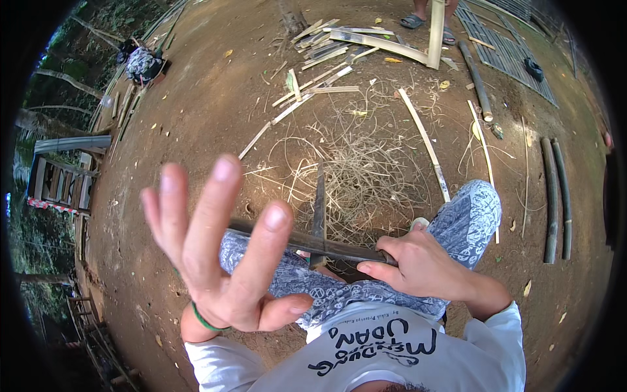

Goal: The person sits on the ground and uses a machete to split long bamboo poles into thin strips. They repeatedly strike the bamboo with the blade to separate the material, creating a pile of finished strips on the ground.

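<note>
One dark strip [349, 250], end clasped in right hand [419, 262], extending leftward beneath the spread left hand [219, 277]

Soft daylight, faint shadows, black-rimmed fisheye distortion

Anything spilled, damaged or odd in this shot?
Pale shavings lie tangled on the dirt ahead, untidy but probably work litter. Odd too: left hand raised, fingers spread, while the right hand grips a dark strip.

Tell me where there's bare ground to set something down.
Widest: the ground between the shavings and the slatted wooden structure, beyond your left hand. Smaller: between the two dark poles and your right sleeve. Crowded: the shavings and the bamboo strips near the tree trunk.
</note>
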`<state>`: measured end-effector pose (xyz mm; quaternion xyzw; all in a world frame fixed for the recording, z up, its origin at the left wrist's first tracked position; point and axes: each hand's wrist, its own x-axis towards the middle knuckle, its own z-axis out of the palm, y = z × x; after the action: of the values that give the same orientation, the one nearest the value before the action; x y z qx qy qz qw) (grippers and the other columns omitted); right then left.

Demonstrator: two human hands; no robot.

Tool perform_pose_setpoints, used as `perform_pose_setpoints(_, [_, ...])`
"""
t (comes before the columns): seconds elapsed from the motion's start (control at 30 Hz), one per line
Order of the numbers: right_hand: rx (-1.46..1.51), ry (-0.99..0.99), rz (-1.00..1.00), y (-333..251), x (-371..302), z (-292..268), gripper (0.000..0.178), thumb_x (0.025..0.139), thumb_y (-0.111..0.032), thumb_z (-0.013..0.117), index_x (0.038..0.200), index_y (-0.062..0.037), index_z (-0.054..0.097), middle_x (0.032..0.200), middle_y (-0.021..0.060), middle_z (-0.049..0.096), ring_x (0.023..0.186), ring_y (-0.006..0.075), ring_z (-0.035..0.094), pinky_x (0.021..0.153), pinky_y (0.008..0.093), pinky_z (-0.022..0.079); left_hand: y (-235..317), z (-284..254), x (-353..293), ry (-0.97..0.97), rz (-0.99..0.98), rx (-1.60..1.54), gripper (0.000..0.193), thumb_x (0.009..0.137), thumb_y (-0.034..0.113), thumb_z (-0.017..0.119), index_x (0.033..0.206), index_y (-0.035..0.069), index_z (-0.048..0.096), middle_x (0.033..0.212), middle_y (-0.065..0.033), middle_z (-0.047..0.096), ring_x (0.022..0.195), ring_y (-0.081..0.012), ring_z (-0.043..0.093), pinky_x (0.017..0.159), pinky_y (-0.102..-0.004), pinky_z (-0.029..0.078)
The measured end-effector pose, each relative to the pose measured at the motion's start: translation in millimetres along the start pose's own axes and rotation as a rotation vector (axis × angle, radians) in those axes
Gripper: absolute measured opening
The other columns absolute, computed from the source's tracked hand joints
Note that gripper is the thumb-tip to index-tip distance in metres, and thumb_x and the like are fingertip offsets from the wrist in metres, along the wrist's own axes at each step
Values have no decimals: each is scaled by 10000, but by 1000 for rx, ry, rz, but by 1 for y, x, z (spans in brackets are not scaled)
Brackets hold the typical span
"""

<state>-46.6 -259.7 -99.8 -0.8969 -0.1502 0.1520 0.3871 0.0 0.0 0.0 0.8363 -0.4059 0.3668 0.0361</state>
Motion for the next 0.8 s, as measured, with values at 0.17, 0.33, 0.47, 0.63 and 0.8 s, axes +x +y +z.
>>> perform_pose_setpoints(0.17, [63,83,-92,-11,23,3,403,868,-327,729,677,6,607,515,193,546,482,376,590,481,447,435,22,32,-63,174,-17,-432,423,787,299,851,1049,30,656,988,-100,624,907,-269,666,632,-334,558])
perform_pose_setpoints(0.33, [54,64,-141,-17,37,5,427,879,-340,721,673,14,599,499,205,524,460,380,570,480,440,438,19,46,-85,158,-135,-457,420,670,-35,863,1033,21,659,959,-102,636,808,-252,682,627,-315,573])
perform_pose_setpoints(0.47, [41,46,-176,1,63,17,456,902,-377,696,690,20,619,496,216,514,470,388,570,483,451,438,14,45,-92,190,-182,-445,411,664,-100,829,1020,14,659,946,-101,642,800,-253,685,635,-317,581])
perform_pose_setpoints(0.63, [-69,-76,-25,62,138,46,712,970,-601,503,718,48,653,572,242,584,622,405,655,655,510,527,4,46,-99,205,-215,-436,410,649,-105,828,999,29,664,932,-92,648,787,-244,684,629,-310,576])
perform_pose_setpoints(0.8, [-34,-25,23,129,186,84,740,976,-620,472,711,46,654,560,222,576,614,366,656,657,509,528,3,44,-106,206,-241,-446,392,644,-97,833,970,38,664,901,-82,648,755,-235,680,603,-299,564])
